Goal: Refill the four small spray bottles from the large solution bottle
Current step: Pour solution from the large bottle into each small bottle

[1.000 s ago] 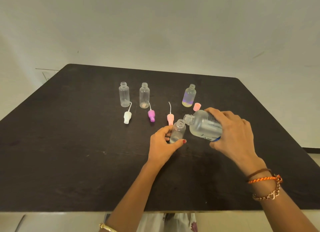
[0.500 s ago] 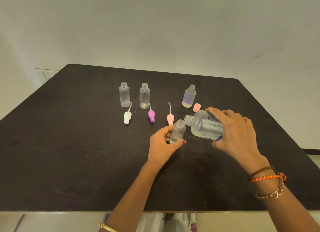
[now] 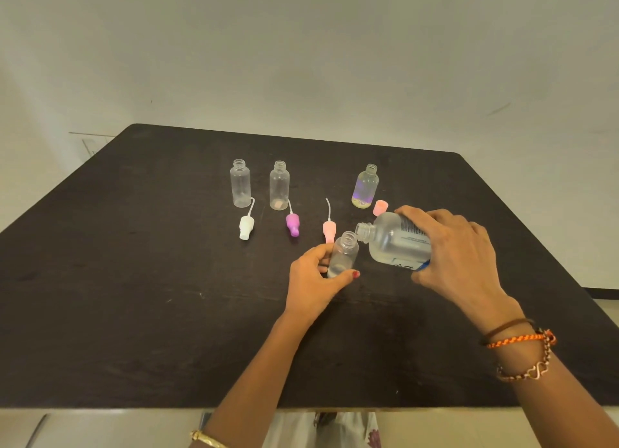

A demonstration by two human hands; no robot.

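Note:
My left hand [image 3: 313, 280] grips a small clear spray bottle [image 3: 343, 255] standing on the dark table [image 3: 134, 296], cap off. My right hand [image 3: 459, 253] holds the large solution bottle [image 3: 395, 241] tipped on its side, its open neck right beside the small bottle's mouth. Three more small bottles stand uncapped at the back: two clear ones [image 3: 240, 183] [image 3: 279, 185] and one with a purple and yellow tint [image 3: 365, 187].
Loose spray tops lie on the table in front of the back row: a white one [image 3: 246, 227], a purple one [image 3: 292, 224] and a pink one [image 3: 329, 229]. A pink cap [image 3: 380, 208] sits beside the tinted bottle. A pale wall rises behind the table.
The large bottle has lifted slightly and tipped a little more toward the small bottle's mouth. My left hand and the small bottle have stayed in place.

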